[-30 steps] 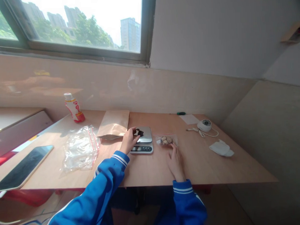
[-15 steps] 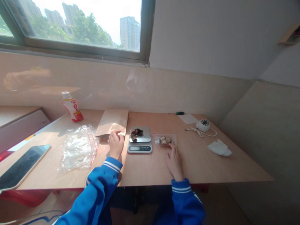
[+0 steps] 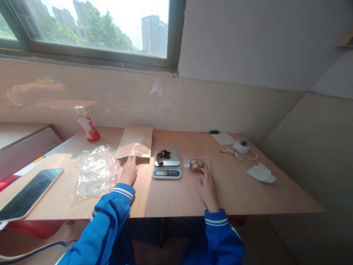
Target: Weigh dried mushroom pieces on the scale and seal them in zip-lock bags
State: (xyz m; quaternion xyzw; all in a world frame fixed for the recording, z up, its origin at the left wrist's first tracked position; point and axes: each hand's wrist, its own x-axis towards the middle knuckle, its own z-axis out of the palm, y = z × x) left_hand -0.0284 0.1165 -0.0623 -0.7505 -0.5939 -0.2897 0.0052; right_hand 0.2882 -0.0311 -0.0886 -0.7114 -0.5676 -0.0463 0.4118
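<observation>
My left hand [image 3: 128, 171] reaches to the mouth of a flat brown paper bag [image 3: 137, 139]. Its fingers look stretched out; the tips meet the bag's edge and are partly hidden there. To the right of it stands a small digital kitchen scale [image 3: 166, 173], with dark, dried-looking pieces [image 3: 163, 156] on its metal plate. My right hand [image 3: 207, 187] lies open on the table, fingertips at the near edge of a clear zip bag [image 3: 205, 159]. Several pale brown lumps [image 3: 194, 163] are in that bag.
Left of the paper bag lie clear zip bags [image 3: 93, 172] with red seals, and a phone [image 3: 26, 195]. A red-and-white bottle [image 3: 88, 126] stands behind them. At the right are a white round device [image 3: 241, 146] with a cable, a crumpled tissue [image 3: 261, 173] and a green-handled tool [image 3: 214, 132].
My left hand has shifted slightly left and turned, with its fingers now stretched towards the paper bag's mouth. My right hand stays beside the zip bag. The view has tilted slightly.
</observation>
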